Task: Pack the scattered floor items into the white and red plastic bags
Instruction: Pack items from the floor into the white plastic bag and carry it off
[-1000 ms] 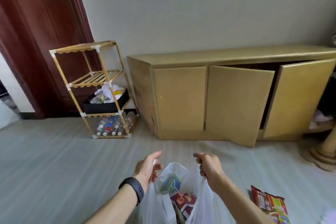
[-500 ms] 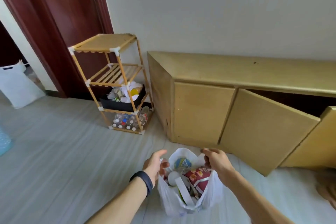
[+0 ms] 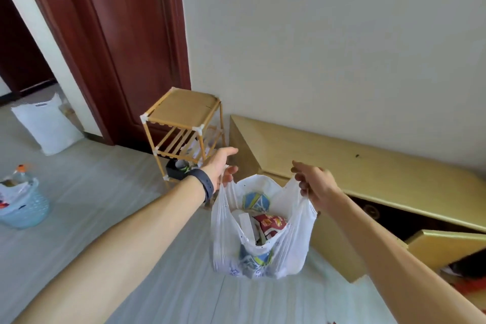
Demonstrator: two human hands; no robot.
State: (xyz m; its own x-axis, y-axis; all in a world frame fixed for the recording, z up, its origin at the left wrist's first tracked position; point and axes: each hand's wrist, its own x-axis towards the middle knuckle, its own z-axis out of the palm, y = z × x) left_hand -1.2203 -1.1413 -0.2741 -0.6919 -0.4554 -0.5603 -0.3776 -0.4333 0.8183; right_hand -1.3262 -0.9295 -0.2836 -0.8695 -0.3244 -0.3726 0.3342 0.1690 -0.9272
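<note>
Pinching thin crinkled white plastic bag (image 3: pixel 294 250) handles, left hand (image 3: pixel 219 166), right hand (image 3: pixel 314 183)

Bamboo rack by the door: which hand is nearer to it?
Left. The left hand pinches a handle of the white bag just beside the bamboo rack; the right hand grips the other handle farther right, in front of the cabinet.

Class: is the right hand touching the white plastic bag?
Touching. Head view: the right hand grips the white plastic bag by its handle.
</note>
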